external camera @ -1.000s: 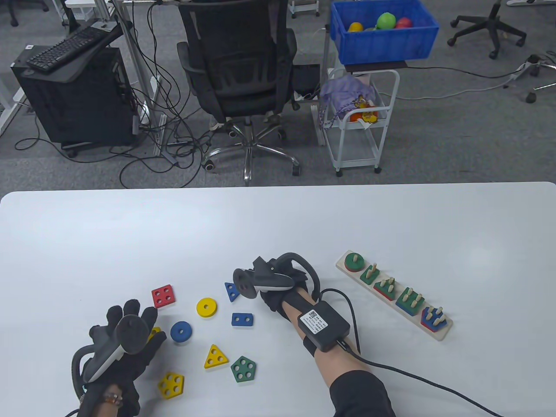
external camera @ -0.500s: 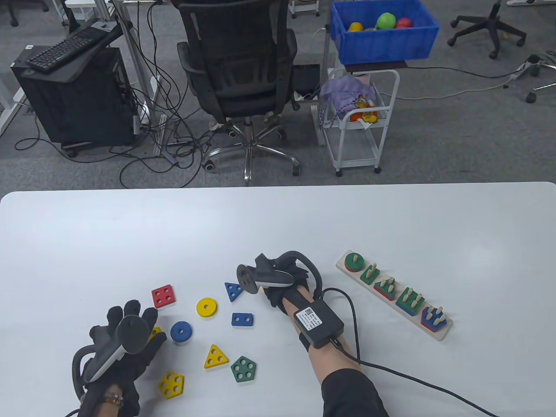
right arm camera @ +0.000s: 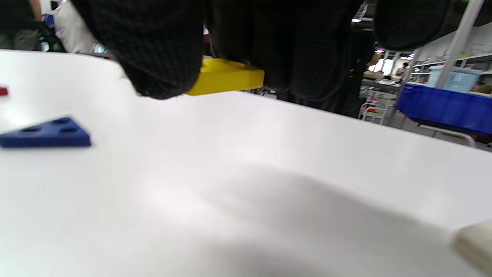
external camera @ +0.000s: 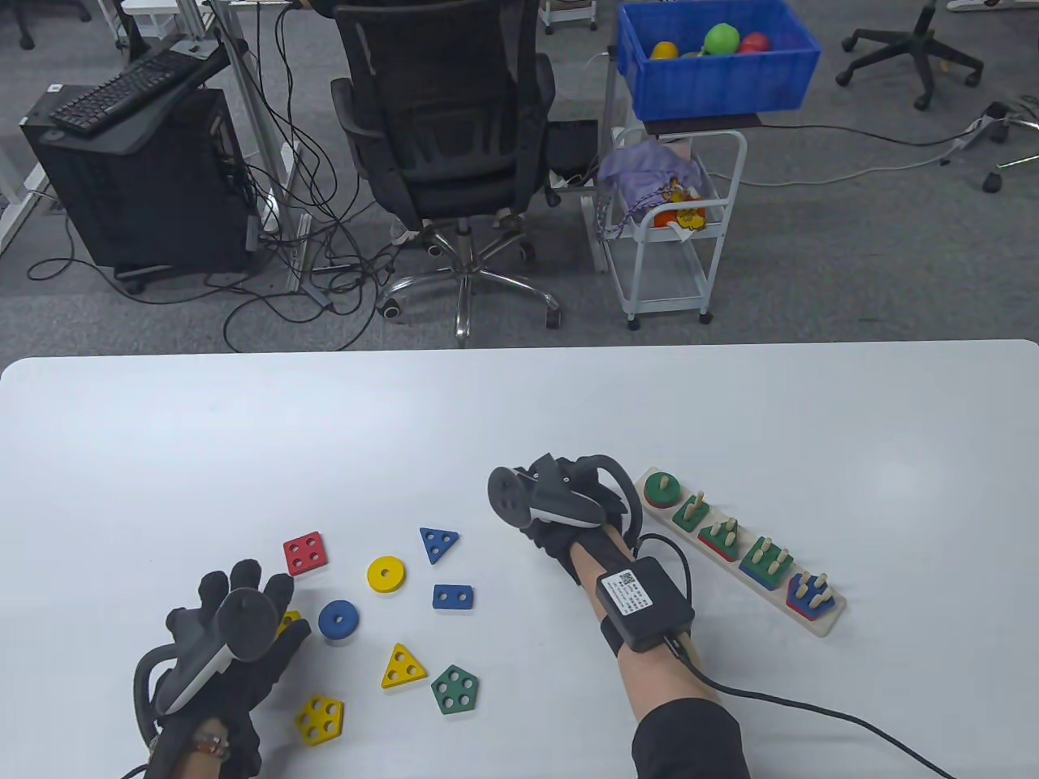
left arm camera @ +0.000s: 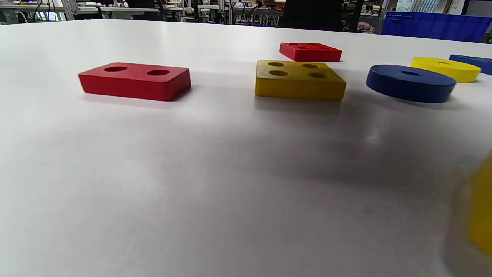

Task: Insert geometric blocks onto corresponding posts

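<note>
My right hand (external camera: 572, 497) hovers just left of the wooden post board (external camera: 823, 623), which carries green, red and blue blocks on its posts. In the right wrist view its fingers (right arm camera: 161, 57) grip a yellow block (right arm camera: 226, 79) above the table. My left hand (external camera: 247, 604) rests flat on the table with fingers spread, partly over a yellow square block (external camera: 286, 623). Loose blocks lie between the hands: red square (external camera: 305, 554), yellow ring (external camera: 385, 574), blue triangle (external camera: 437, 543), blue rectangle (external camera: 453, 598), blue ring (external camera: 338, 620), yellow triangle (external camera: 403, 667), green pentagon (external camera: 454, 689), yellow pentagon (external camera: 320, 719).
The left wrist view shows a red rectangle (left arm camera: 134, 81), the yellow square (left arm camera: 300, 79), the red square (left arm camera: 310, 51) and the blue ring (left arm camera: 410, 82). A cable (external camera: 812, 714) trails from my right forearm. An office chair (external camera: 446, 122) and a cart (external camera: 674, 211) stand beyond the table.
My right hand has moved right from beside the blue triangle to the near end of the post board, carrying the yellow block. My left hand has not moved.
</note>
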The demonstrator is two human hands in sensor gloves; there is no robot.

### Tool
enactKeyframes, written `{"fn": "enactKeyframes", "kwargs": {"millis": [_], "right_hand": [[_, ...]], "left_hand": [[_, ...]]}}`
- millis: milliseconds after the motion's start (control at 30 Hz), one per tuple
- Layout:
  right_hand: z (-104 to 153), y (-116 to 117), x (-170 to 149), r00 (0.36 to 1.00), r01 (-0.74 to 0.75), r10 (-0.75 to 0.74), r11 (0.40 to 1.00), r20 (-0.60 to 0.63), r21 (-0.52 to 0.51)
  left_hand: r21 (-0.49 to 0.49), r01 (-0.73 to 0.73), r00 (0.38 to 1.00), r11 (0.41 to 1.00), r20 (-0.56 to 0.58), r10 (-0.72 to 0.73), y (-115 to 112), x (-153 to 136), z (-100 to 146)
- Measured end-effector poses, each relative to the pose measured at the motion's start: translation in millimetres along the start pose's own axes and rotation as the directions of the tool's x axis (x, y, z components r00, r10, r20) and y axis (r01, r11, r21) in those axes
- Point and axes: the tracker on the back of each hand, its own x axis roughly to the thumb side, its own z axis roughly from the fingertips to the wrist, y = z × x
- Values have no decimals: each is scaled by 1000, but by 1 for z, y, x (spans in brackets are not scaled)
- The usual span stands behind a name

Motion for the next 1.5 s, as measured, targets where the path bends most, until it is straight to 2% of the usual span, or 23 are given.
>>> {"fn": "enactKeyframes", "kwargs": {"millis": [133,267,400,567,767,967,1167,1367,1500], "right_hand": [[17,-17,-33,996,23,-25,999,-87,-22],[40,-25,-77,972,48,-54,998,-229,-34],[55,-21,-105,946,55,-59,998,-320,-20],[70,-4,-131,900,13,-6,1000,-436,12],[74,19,-139,867,-31,50,998,-496,46],[70,34,-141,863,-7,32,999,-505,51],[67,38,-141,857,-10,36,999,-515,54],[67,43,-140,854,0,52,995,-517,100],[76,34,-135,872,6,9,1000,-490,29]], "left_hand": [[4,1,1000,1000,1,-1,0,0,0],[5,3,1000,1000,5,-3,0,0,0],[5,5,1000,1000,6,-5,0,1,0],[6,9,1000,1000,6,-9,-1,1,0],[1,15,1000,1000,4,-15,-1,1,0],[-5,18,1000,1000,-2,-18,-2,1,0],[-11,23,1000,1000,-5,-23,-2,1,0],[-14,24,1000,1000,-7,-24,-2,1,0],[-6,18,1000,1000,3,-18,-1,3,1]]}}
